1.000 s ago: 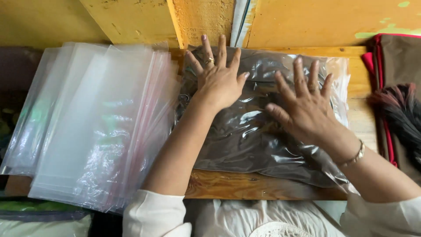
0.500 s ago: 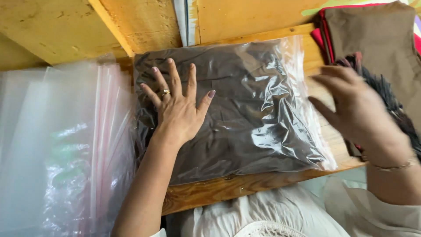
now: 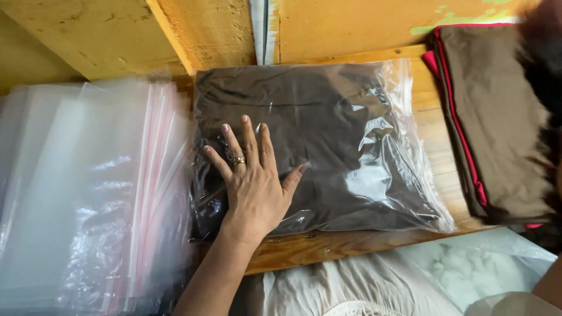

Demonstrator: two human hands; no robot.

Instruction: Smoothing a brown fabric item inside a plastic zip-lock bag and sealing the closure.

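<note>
A clear plastic bag (image 3: 357,140) with a folded dark brown cloth inside lies on a wooden board (image 3: 333,244). My left hand (image 3: 254,188) rests flat on the bag's lower left part, fingers spread, a ring on one finger, holding nothing. My right hand is out of the picture; only a strip of that arm (image 3: 553,284) shows at the bottom right edge.
A thick stack of empty clear bags (image 3: 88,193) lies to the left, overlapping the filled bag's edge. A folded brown cloth with red trim (image 3: 497,117) sits at the right, with a dark blurred fringe (image 3: 541,52) over it. Yellow wall (image 3: 363,23) behind; a clear wrapper (image 3: 477,263) lies below.
My right hand lifted off the bag, swung right and left the view. My left hand slid down toward the bag's near left corner. The view shifted right, showing more of the brown cloth.
</note>
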